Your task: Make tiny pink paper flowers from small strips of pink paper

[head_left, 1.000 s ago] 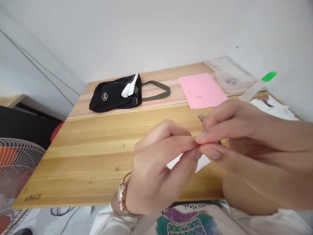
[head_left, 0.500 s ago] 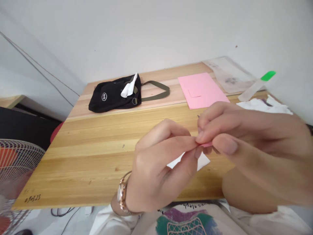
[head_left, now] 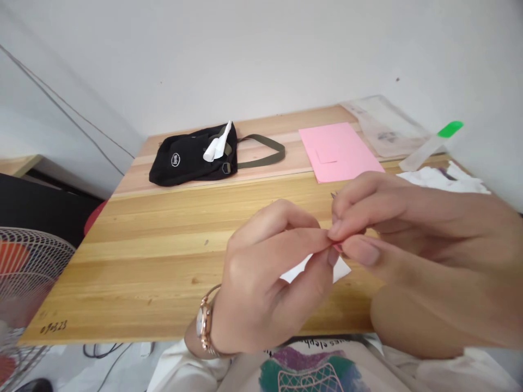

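Observation:
Between my fingertips is a small pink piece (head_left: 337,247), mostly hidden. My left hand (head_left: 272,277) pinches it between thumb and forefinger, and a watch (head_left: 203,322) is on that wrist. From the right, my right hand (head_left: 412,234) closes its thumb and fingers on the same piece, its fingertips touching those of my left hand. Below them a white paper (head_left: 341,269) lies on the wooden table (head_left: 163,239), partly covered by my left hand. Just behind my right fingers, a thin dark tip (head_left: 333,195) shows.
Pink sheets (head_left: 343,149) lie beyond my right hand. A black bag (head_left: 190,155) with crumpled white paper (head_left: 218,144) rests at the back left. At the right are a clear sleeve (head_left: 379,122), a green-ended tube (head_left: 427,147) and white tissue (head_left: 433,178). A fan (head_left: 32,272) stands left.
My right thumb has moved left and closed in on the fingertips, so less of the pink piece shows. My left hand has hardly moved.

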Available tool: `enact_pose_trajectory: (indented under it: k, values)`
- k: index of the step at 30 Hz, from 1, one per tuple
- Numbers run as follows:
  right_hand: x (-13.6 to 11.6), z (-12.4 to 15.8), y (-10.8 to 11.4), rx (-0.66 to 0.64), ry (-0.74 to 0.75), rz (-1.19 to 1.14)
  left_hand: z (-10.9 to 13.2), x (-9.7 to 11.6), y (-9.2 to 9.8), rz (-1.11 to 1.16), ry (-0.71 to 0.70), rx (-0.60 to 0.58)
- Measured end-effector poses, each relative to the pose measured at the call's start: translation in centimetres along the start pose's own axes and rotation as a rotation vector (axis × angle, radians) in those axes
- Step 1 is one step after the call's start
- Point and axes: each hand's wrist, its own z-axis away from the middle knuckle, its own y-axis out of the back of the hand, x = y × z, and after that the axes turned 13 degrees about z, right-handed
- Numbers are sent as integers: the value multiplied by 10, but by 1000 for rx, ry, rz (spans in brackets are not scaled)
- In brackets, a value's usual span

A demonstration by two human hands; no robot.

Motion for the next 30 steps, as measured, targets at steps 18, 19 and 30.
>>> enact_pose_trajectory:
  k: [18, 19, 30]
  values:
    - [-4, -2, 0, -4, 86, 91, 1, 3, 2, 128, 43, 39]
    - [-4, -2, 0, -6, 83, 98, 1, 3, 2, 124, 39, 39]
    - [-5, -3, 3, -19, 107, 142, 0, 6, 2, 76, 38, 27]
